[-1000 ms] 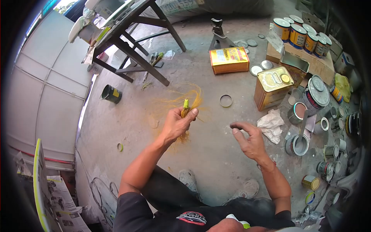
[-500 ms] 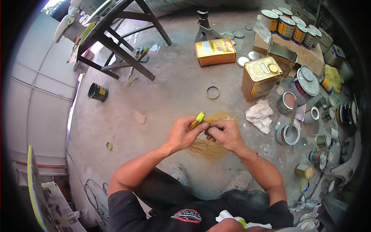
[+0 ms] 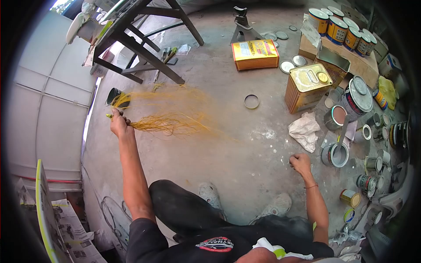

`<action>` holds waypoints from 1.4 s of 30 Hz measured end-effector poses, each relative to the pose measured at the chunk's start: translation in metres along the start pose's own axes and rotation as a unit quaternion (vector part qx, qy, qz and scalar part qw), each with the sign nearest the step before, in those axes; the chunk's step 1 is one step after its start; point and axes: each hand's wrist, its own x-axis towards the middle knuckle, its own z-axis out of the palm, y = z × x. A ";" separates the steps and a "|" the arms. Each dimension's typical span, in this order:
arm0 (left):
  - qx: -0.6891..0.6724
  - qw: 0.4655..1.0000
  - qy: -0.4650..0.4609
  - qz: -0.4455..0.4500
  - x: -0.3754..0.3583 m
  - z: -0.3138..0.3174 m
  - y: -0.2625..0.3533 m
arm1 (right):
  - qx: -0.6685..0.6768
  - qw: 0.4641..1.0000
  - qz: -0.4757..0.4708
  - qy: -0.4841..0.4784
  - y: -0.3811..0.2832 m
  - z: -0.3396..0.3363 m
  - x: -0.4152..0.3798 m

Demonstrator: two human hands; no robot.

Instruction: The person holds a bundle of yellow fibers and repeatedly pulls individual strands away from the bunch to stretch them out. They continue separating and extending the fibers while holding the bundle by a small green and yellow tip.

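Stretched out to the left, my left hand is closed around a bundle of yellow-brown fibre strands. The bound end, wrapped in yellow-green tape, pokes out on the hand's left side. Loose strands fan to the right over the floor, blurred by motion. Some cross in front of a dark can lying on its side. My right hand is apart from the bundle, below a crumpled white cloth. Its fingers are curled in, and whether they hold anything is hidden.
A thinner tin, a tall metal tin and several paint cans stand ahead and to the right. An open can with a stirring stick is near my right hand. A dark trestle stands at upper left. A ring-shaped lid lies mid-floor.
My hands were together in front of me at the bundle. The left has swung far left with it, strands trailing; the right has let go and moved right. The view has shifted slightly.
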 end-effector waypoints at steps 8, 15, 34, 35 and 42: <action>0.322 0.812 -0.479 -0.084 -0.153 0.063 0.009 | 0.183 0.969 -0.163 0.026 -0.151 -0.027 -0.015; 0.325 0.695 -0.622 -0.154 -0.218 0.069 0.006 | 0.166 0.916 -0.364 0.003 -0.235 -0.010 -0.043; 0.201 0.881 -0.427 0.010 -0.164 0.071 0.003 | 0.206 0.959 -0.146 -0.132 -0.190 0.005 -0.031; 0.206 0.895 -0.395 0.020 -0.147 0.067 -0.001 | 0.145 0.972 -0.150 -0.104 -0.182 0.004 -0.034; 0.078 0.993 0.007 0.087 -0.002 0.012 -0.018 | -0.167 0.981 -0.090 0.033 -0.034 0.030 -0.017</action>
